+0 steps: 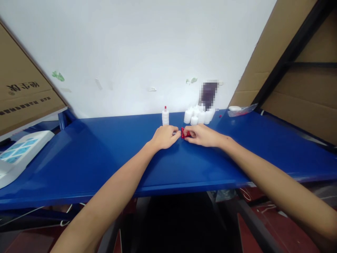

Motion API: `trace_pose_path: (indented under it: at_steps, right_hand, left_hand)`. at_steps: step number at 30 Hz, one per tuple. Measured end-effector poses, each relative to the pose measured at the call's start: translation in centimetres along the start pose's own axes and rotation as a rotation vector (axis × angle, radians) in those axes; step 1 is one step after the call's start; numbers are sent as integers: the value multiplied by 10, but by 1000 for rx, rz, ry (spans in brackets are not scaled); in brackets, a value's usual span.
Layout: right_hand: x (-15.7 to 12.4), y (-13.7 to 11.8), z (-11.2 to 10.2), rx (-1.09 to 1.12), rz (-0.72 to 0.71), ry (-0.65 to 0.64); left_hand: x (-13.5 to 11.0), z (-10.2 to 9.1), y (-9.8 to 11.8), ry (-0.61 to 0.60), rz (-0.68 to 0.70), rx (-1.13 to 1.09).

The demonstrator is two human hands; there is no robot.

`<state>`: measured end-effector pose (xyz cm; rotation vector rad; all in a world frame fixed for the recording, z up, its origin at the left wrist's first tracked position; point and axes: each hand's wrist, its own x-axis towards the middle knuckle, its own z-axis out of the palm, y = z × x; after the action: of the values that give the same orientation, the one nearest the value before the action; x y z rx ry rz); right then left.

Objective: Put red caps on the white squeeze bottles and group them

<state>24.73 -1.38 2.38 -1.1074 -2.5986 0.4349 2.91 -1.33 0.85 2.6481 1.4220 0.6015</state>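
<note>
Close to the middle of the blue table, a small cluster of red caps [182, 133] sits between my two hands. Curled over its right side is my right hand [204, 135], its fingertips and thumb closed around some of the caps. My left hand [165, 137] rests just left of the caps, fingers bent and thumb pointing at them. A small pale thing shows between its thumb and forefinger, too little to name. Behind my left hand stands an upright white bottle [165, 117] with a red tip.
Several white bottles [194, 120] stand grouped behind my right hand. One loose red cap [220, 116] and a clear plastic bag [242, 111] lie farther right on the blue table [105, 154]. A white device [25, 151] sits at the left, and cardboard [23, 80] flanks the table.
</note>
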Motion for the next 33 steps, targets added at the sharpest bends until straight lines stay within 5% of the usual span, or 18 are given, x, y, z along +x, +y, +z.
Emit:
trace_pose_path:
  at_steps: [33]
  right_hand:
    - [1, 1, 3, -24, 21, 25]
  left_hand:
    - [-1, 3, 1, -14, 80, 18]
